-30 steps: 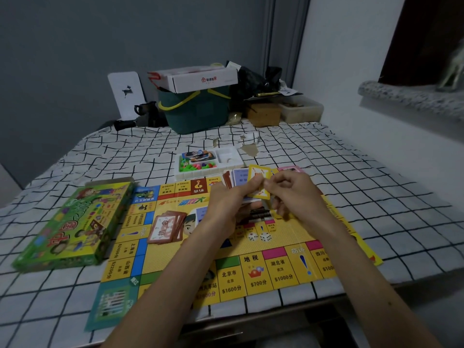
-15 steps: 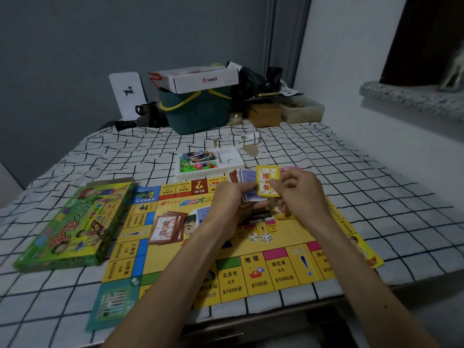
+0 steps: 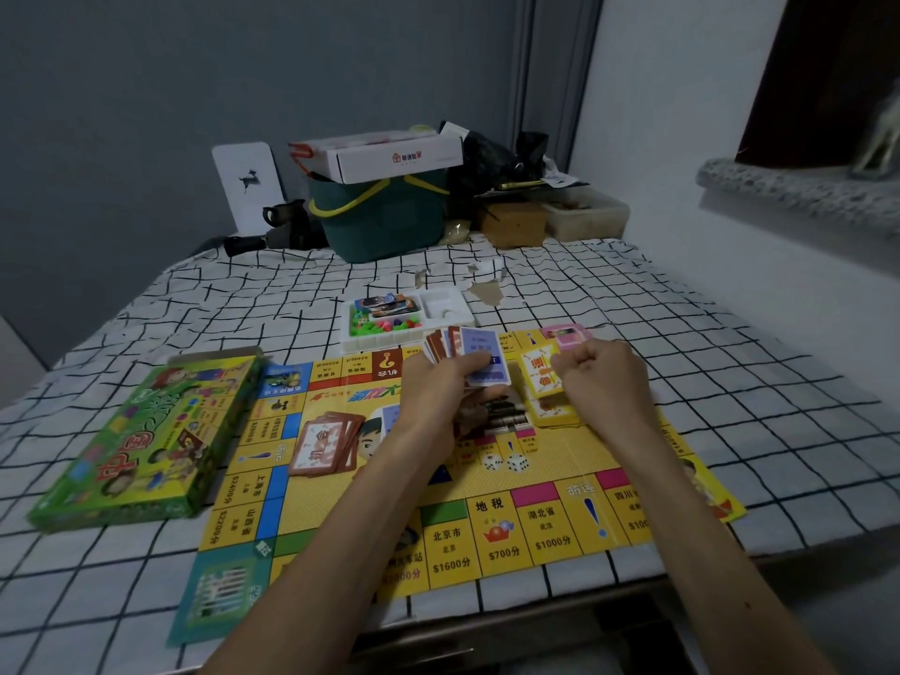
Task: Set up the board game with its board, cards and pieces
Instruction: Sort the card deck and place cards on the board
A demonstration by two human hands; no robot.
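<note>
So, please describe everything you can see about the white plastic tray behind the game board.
The white plastic tray is a shallow rectangular insert split into compartments. It lies flat on the black-and-white grid tablecloth, just beyond the far edge of the yellow game board. Its left side holds a few printed cards above small colourful pieces. The right compartments look almost empty. Neither hand touches it; the fanned cards in the left hand hide its near right corner.
</note>
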